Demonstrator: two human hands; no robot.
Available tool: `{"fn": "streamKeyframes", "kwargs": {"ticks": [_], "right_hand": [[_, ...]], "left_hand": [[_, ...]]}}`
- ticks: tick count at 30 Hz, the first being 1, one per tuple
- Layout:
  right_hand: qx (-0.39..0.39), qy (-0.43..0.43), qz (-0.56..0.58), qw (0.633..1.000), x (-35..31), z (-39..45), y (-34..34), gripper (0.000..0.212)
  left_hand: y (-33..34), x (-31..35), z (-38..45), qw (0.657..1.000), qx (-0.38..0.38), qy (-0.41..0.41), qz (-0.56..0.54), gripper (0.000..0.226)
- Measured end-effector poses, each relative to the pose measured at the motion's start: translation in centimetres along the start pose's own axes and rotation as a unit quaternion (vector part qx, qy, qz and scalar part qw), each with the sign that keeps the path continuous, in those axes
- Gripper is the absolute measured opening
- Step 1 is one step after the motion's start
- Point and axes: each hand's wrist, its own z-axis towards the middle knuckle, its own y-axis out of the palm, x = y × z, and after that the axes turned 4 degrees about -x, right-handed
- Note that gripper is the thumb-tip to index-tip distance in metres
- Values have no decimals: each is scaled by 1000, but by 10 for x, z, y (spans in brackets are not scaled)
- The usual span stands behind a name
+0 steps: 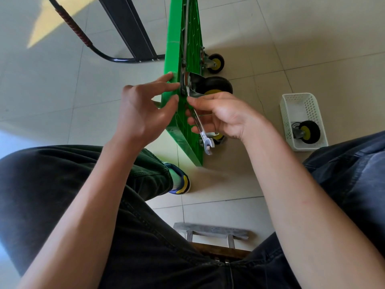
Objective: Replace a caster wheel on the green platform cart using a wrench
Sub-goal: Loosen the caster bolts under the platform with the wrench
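Nearest the wearer, a low stool (210,232) stands on the tiled floor (312,38) between the knees.

The right hand (220,115) grasps the wrench (200,124) about mid-shank, fingers curled round it. The free open end hangs toward the cart's near corner; the working end sits at the caster mounting. The wrench is steel, rigid and smooth; judged likely to slip in a light pinch, so a fuller grip nearer the free end would give better leverage.

The left hand (143,109) has its fingers extended, tips pressing the edge of the green platform cart (173,113); it holds nothing.

The cart stands on its long edge on the floor, ribbed underside to the right. Judged stiff plastic, light enough to tip under wrench load, so bracing at the edge is sound.

The caster wheel (214,85) being worked on projects from the underside, just beyond the hands. Rubber tyre, steel fork; judged compact and fairly heavy, best held by the fork.

Right of the cart, well apart, a white basket (291,105) holds a spare caster (306,132). Farther off, another caster (215,62) sits on the cart's far end.
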Motion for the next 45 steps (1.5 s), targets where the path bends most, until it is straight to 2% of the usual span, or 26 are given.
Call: {"fn": "streamKeyframes", "kwargs": {"ticks": [8,17,20,24,31,34,36,40,43,45], "right_hand": [[15,-8,-32,999,-3,2,3,16],[73,-34,-120,990,0,8,10,22],[107,-48,-216,969,10,14,6,19],[192,-109,-343,913,25,25,1,15],[230,-125,-355,897,36,31,-6,20],[211,-103,-344,909,36,28,-11,21],[186,-76,-307,930,35,23,-12,25],[94,-36,-109,989,26,11,-6,29],[48,-27,-17,998,16,8,0,22],[39,-23,3,999,12,7,1,23]], "left_hand": [[0,0,0,1000,0,0,-1,30],[1,0,1,1000,1,-3,4,30],[1,1,1,1000,2,-6,4,28],[1,0,0,1000,-11,-11,6,27],[0,-2,1,1000,-10,-10,15,27],[1,-3,1,1000,-10,-11,11,27],[1,-1,1,1000,-6,-15,5,28],[1,1,1,1000,0,-9,1,28],[0,2,1,1000,0,-5,3,28],[0,1,1,1000,0,-4,-1,29]]}}
